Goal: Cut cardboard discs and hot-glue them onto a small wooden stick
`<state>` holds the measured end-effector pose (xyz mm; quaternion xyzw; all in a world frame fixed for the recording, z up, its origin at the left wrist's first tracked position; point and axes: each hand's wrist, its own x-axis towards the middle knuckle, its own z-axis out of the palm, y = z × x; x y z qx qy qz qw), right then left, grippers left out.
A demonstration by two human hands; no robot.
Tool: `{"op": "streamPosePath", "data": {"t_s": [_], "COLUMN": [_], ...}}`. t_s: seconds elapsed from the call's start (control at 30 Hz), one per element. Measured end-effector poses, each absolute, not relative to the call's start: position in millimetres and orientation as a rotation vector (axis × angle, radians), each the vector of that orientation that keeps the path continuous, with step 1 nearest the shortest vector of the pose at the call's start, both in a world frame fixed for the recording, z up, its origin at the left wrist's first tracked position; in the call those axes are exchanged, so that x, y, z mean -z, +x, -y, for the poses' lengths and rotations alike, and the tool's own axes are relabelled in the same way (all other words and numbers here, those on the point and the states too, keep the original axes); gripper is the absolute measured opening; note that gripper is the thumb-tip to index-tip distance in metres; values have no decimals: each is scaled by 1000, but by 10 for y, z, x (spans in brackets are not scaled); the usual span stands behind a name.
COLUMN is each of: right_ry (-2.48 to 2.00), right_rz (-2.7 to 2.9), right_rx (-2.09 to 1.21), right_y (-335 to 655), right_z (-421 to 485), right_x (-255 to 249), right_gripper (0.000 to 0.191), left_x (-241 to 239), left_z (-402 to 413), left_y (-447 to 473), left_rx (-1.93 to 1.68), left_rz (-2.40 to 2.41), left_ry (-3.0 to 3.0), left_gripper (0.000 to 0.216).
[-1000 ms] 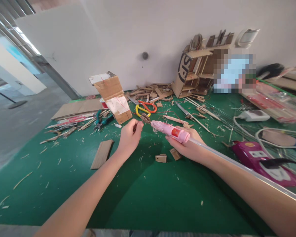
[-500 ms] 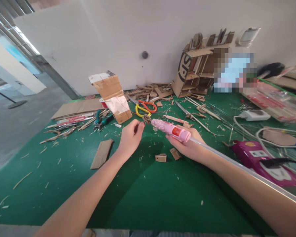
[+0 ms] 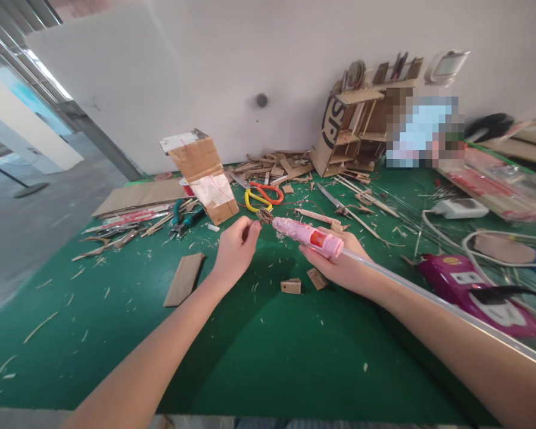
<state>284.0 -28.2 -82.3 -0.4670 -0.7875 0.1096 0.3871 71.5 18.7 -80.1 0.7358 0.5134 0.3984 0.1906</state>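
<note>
My right hand (image 3: 339,259) is wrapped round a pink hot glue gun (image 3: 306,235), whose tip points left. A long clear glue stick (image 3: 411,283) runs out of its back end over my right forearm. My left hand (image 3: 237,244) is closed in a pinch just left of the gun's tip. A small brown piece (image 3: 264,215) shows between the fingertips and the tip; its kind is hard to make out. Below the gun, two small cardboard pieces (image 3: 291,286) with holes lie on the green table (image 3: 268,363). A flat cardboard strip (image 3: 184,280) lies left of my left hand.
Scissors (image 3: 262,196) with yellow and orange handles lie behind my hands, near a folded cardboard piece (image 3: 205,173) and teal-handled pliers (image 3: 185,217). Cardboard scraps (image 3: 277,167) and a cardboard shelf (image 3: 348,131) stand by the wall. At right are a purple power strip (image 3: 477,292) and cables.
Both hands stay almost in place. The glue gun's tip has shifted very slightly left, and the camera view has moved a little.
</note>
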Motion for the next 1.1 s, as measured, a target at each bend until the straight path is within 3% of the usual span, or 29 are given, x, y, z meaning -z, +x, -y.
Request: {"op": "streamPosePath", "data": {"t_s": [1.1], "right_ry": [-1220], "right_rz": [2008], "right_rx": [-223], "right_y": [2830], "right_z": [283], "right_x": [791], "right_gripper": [26], "left_x": [781], "left_z": [-170], "left_y": [713], "left_rx": [-1105], "left_rz": [-1474], "left_ry": [2056], "left_gripper": [34]}}
